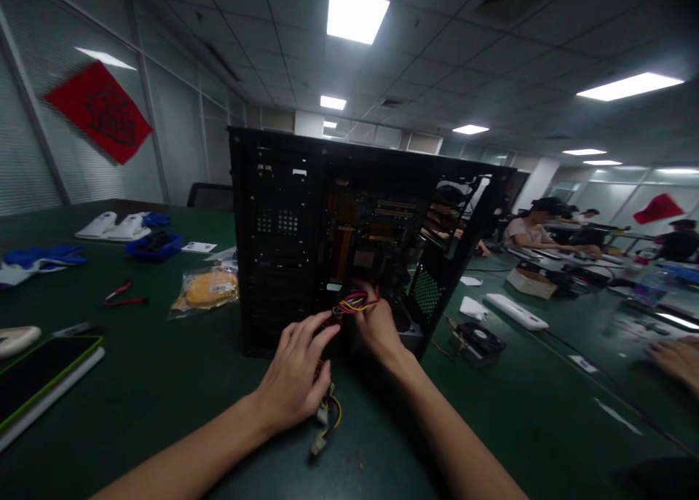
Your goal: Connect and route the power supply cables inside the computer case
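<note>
A black computer case [278,245] stands upright on the table with its side open towards me. Inside it a motherboard [363,231] shows dimly. A bundle of red, yellow and black power cables [352,303] comes out at the lower part of the opening. My left hand [298,369] curls its fingers round these cables. White connectors [318,442] on loose ends dangle below its thumb. My right hand [379,325] reaches into the opening and grips the bundle from the right; its fingertips are partly hidden behind the wires.
On the left lie a bagged yellow item [210,287], a blue tray [154,245], a red-black cable [125,295] and a green-edged phone [49,376]. To the right are a cooling fan [478,340], a white power strip [516,312] and another person's hand [680,358].
</note>
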{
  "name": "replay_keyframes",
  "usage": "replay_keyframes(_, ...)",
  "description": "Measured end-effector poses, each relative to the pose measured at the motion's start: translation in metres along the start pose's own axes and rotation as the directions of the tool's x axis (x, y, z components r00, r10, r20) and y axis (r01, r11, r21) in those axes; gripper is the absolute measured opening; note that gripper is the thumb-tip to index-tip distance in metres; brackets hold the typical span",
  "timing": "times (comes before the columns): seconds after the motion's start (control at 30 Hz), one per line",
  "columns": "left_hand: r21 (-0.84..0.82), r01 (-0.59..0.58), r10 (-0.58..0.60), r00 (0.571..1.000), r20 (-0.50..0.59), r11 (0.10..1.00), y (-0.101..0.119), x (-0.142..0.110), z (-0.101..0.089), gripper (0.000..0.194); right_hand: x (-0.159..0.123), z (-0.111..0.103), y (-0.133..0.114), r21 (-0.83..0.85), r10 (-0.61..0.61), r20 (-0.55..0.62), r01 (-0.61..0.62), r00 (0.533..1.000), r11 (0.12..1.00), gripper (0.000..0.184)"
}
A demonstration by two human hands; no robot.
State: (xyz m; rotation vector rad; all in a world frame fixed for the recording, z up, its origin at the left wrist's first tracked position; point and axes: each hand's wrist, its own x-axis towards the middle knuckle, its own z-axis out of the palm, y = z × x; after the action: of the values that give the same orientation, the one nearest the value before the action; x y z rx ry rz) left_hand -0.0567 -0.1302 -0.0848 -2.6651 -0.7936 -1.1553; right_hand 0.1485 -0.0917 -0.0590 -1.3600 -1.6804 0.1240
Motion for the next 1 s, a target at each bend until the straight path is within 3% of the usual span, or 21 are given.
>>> replay_keyframes(0.13, 0.033, 0.047, -0.051, 0.986, 0.160, 0.998, 0.005, -0.002, 0.004, 0.048, 0.004, 0.011, 0.000, 0.458, 0.019, 0.006, -0.019, 1.000, 0.889, 0.038)
replay_keyframes(0.2, 0.050, 0.062, -0.070, 0.982, 0.176, 0.997, 0.006, -0.003, 0.007, 0.051, 0.012, 0.016, -0.002, 0.529, 0.032, 0.013, -0.034, 0.999, 0.848, 0.038)
replay_keyframes(0.27, 0.063, 0.071, -0.081, 0.982, 0.173, 0.995, 0.006, -0.005, 0.010, 0.055, 0.027, 0.018, -0.008, 0.442, -0.017, -0.020, 0.024, 1.000, 0.897, 0.042)
replay_keyframes(0.4, 0.068, 0.091, -0.101, 0.983, 0.155, 0.994, 0.006, -0.006, 0.012, 0.056, 0.063, 0.022, -0.025, 0.021, -0.086, -0.027, 0.087, 0.996, 0.996, 0.047)
replay_keyframes(0.5, 0.064, 0.046, -0.056, 0.985, 0.161, 0.997, 0.009, -0.005, 0.008, 0.053, 0.083, 0.031, -0.037, -0.338, -0.092, 0.057, 0.106, 0.994, 0.935, 0.041)
replay_keyframes(0.6, 0.046, 0.006, -0.014, 0.984, 0.179, 0.999, 0.013, -0.006, 0.004, 0.046, 0.090, 0.042, -0.042, -0.523, -0.067, 0.117, 0.119, 0.991, 0.844, 0.037)
replay_keyframes(0.7, 0.025, 0.010, -0.015, 0.976, 0.215, 1.000, 0.014, -0.008, 0.002, 0.040, 0.091, 0.050, -0.040, -0.517, -0.024, 0.056, 0.050, 0.998, 0.855, 0.033)
replay_keyframes(0.83, -0.004, 0.019, -0.018, 0.966, 0.258, 1.000, 0.012, -0.009, 0.002, 0.037, 0.089, 0.051, -0.031, -0.360, 0.038, -0.071, -0.061, 0.997, 0.931, 0.026)
replay_keyframes(1.0, -0.040, 0.032, -0.020, 0.961, 0.275, 0.999, 0.012, -0.007, -0.001, 0.034, 0.088, 0.051, -0.027, -0.182, -0.009, -0.080, -0.006, 0.997, 0.983, 0.019)
